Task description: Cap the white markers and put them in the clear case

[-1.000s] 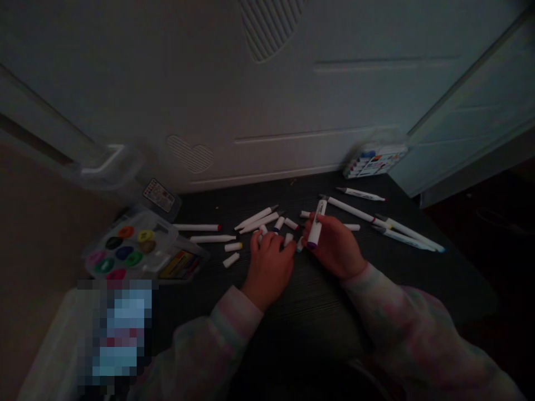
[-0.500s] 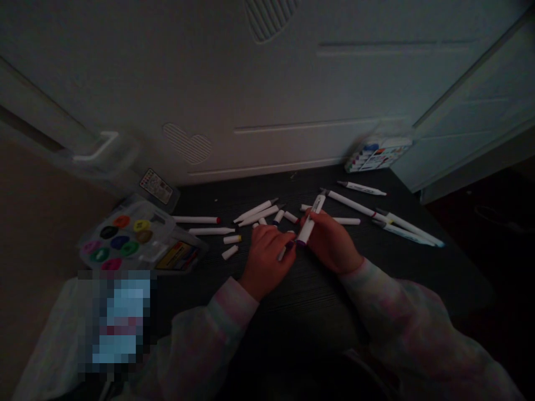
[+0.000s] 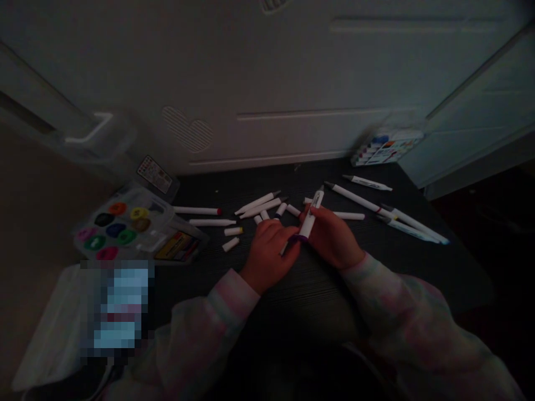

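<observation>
My right hand (image 3: 334, 239) is closed around a white marker (image 3: 311, 214), tilted with its purple-ringed end down and to the left. At that end my left hand (image 3: 270, 250) pinches a small cap (image 3: 285, 247), mostly hidden by the fingers. Cap and marker end meet or nearly touch; I cannot tell whether they are joined. Just beyond my left hand lie several loose white caps, one with a dark band (image 3: 280, 210) and one with a yellow band (image 3: 233, 231). Two uncapped white markers (image 3: 263, 208) rest behind them.
At the left stands a clear plastic case (image 3: 159, 217) of coloured-top markers, beside a clear lid (image 3: 104, 139) and a blurred-out screen (image 3: 121, 306). More white markers (image 3: 355, 197) lie at the right. A marker pack (image 3: 388, 147) leans against the white panel behind the dark table (image 3: 451, 273).
My left hand has brought the cap closer to the marker's purple end, closing the gap seen before. The whole view has shifted slightly.
</observation>
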A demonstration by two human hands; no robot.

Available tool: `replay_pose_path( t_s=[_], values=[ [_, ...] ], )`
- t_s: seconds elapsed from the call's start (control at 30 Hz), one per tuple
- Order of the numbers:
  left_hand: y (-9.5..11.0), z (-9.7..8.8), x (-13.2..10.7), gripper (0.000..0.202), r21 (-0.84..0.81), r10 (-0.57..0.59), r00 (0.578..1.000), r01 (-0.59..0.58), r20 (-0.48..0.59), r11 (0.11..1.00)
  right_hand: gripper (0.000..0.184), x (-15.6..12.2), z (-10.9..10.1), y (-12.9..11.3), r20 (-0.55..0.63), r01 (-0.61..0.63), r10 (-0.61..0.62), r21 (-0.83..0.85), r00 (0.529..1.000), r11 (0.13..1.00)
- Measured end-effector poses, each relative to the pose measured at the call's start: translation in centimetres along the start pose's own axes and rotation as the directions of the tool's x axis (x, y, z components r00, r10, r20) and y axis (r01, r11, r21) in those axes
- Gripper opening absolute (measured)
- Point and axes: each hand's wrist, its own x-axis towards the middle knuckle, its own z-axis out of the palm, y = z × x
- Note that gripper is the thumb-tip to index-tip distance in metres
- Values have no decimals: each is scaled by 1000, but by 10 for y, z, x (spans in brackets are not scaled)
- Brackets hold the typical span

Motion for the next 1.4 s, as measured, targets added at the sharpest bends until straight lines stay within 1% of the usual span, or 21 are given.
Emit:
replay_pose_path(
  t_s=[0.2,0.27,0.43,0.6,0.63,0.67,0.7,0.73,0.77,0.8,0.83,0.87,0.9,0.93,0.97,1.0,1.03,1.1,1.17,1.3,1.4],
  values=[
    [3,-6,0,12,2,-77,996,77,-39,997,8,-1,1,-1,-11,12,-12,-1,1000,1000],
    [4,-9,0,11,-1,-93,994,93,-51,996,8,-2,1,-2,-7,-13,13,12,1000,1000],
    [13,-20,3,13,-8,-69,993,68,-95,998,9,-7,2,2,60,-148,145,41,988,988],
    [16,-30,1,16,-28,-54,996,52,-69,998,10,-14,4,3,132,-154,152,2,979,988],
    [14,-32,0,16,-48,-86,994,83,-67,995,10,-14,4,2,135,-143,143,-13,980,990],
    [10,-34,-2,16,-85,-152,986,145,-74,986,9,-15,4,0,134,-130,132,-24,982,991],
    [6,-36,-2,16,-148,-254,963,240,-85,960,9,-15,4,-2,128,-117,121,-36,984,992],
    [1,-38,-3,15,-246,-381,920,351,-88,904,10,-16,4,-4,121,-105,110,-50,987,993],
    [-4,-40,-2,14,-378,-513,855,453,-71,807,11,-16,4,-5,118,-95,103,-68,988,993],
    [-9,-42,-2,14,-531,-631,775,522,-32,668,11,-16,4,-6,122,-88,99,-89,988,992],
    [-14,-44,0,14,-678,-720,693,543,30,495,12,-17,4,-7,138,-84,100,-114,985,990],
    [-17,-46,1,14,-797,-774,624,519,106,309,13,-17,4,-6,165,-85,107,-137,980,987],
    [-20,-48,3,13,-876,-799,573,465,185,130,13,-18,3,-5,198,-90,121,-158,973,983],
    [-21,-49,5,13,-915,-805,534,402,260,-29,14,-18,3,-4,232,-106,146,-179,962,978],
    [-22,-50,7,11,-924,-798,505,348,328,-160,15,-19,3,-2,265,-131,184,-207,947,970],
    [-22,-51,8,9,-914,-782,487,312,389,-260,17,-20,3,0,292,-161,229,-241,928,957],
    [-22,-51,9,6,-897,-764,476,291,436,-332,20,-21,3,2,315,-195,283,-282,906,939],
    [-20,-50,8,4,-873,-734,474,284,486,-395,26,-23,3,6,342,-248,379,-369,860,896],
    [-18,-49,7,3,-863,-712,489,311,504,-398,29,-25,3,9,356,-265,430,-426,830,865],
    [-16,-47,5,3,-843,-681,498,343,537,-413,29,-25,3,12,365,-272,456,-455,812,848],
    [-16,-48,5,4,-828,-669,490,302,559,-472,30,-25,2,12,357,-288,468,-453,808,844]
  ],
)
